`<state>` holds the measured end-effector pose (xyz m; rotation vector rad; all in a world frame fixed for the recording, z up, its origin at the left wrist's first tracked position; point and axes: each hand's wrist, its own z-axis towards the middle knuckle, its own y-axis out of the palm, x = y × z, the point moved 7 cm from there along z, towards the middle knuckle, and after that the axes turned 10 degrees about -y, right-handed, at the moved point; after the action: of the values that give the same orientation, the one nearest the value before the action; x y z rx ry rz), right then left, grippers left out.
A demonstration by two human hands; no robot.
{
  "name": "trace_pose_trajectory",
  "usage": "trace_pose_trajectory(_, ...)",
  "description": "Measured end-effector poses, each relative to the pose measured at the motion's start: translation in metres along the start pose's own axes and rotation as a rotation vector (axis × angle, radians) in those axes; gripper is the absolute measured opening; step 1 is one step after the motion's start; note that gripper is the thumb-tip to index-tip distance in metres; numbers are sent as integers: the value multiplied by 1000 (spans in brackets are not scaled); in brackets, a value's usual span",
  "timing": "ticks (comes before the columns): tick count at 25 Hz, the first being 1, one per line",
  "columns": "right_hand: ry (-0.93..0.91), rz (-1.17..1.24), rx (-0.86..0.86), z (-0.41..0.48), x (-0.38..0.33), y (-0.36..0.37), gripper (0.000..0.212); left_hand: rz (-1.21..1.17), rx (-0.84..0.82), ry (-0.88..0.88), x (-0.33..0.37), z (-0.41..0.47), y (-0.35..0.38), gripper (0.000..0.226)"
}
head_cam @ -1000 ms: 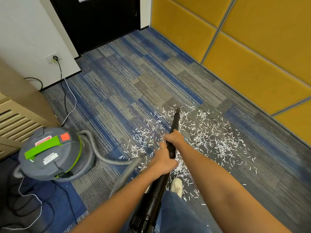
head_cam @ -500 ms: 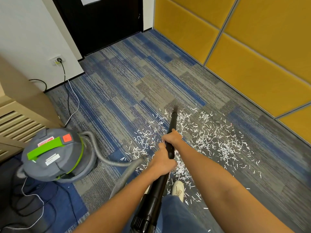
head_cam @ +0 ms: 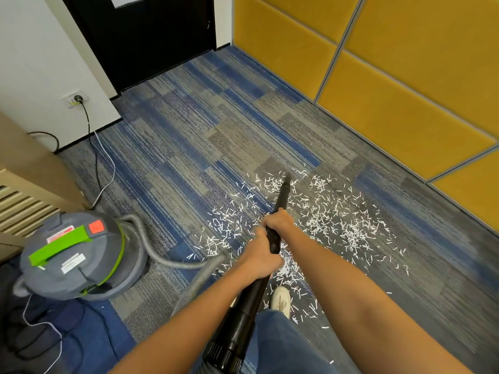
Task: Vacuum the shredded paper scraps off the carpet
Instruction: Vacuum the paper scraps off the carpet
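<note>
- Gripping the black wand [head_cam: 243, 319], the left hand [head_cam: 260, 259] curls round it nearer, the right hand [head_cam: 279, 221] farther up.
- Grey hose [head_cam: 151, 247] loops left to the canister vacuum [head_cam: 73, 255].
- Paper scraps [head_cam: 337, 222] litter the carpet [head_cam: 216, 130] around the blurred nozzle tip [head_cam: 286, 180]; the forearms hide some.

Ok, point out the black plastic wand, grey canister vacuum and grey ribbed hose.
black plastic wand [head_cam: 283, 194]: head view, nozzle end.
grey canister vacuum [head_cam: 102, 255]: head view, lid.
grey ribbed hose [head_cam: 197, 284]: head view, lower stretch.
</note>
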<state>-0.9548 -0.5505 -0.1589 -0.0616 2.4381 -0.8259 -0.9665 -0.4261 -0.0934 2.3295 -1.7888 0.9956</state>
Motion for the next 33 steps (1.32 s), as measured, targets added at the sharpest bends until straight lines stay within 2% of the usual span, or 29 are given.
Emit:
trace_pose_trajectory(3,-9,-11,-6,-5,0,2,45,5,5,4,-4,-3,0,50)
trace_pose_trajectory(7,-56,-46,-38,-14,-9,14,24,-21,4,-9,-15,-10,-5,53)
trace_pose_trajectory(11,-43,-13,-25,-22,-10,24,46,-38,-9,2,-22,-20,-8,52)
trace_pose_trajectory(14,4,6,-29,-30,-3,24,48,-2,-35,4,-24,-25,-6,55)
trace_pose_trajectory(20,71,-25,-4,-40,23,9,48,72,-68,2,-19,-35,11,45)
trace_pose_trajectory(25,35,-36,-12,-42,24,12,50,20,-42,-7,-23,-37,15,51)
trace_pose_trajectory(29,-7,-15,-53,-48,15,25,54,-22,2,-24,-32,-42,13,44)
trace_pose_trajectory(33,-17,-17,-85,-52,13,31,52,58,11,-26,-32,-51,10,46)
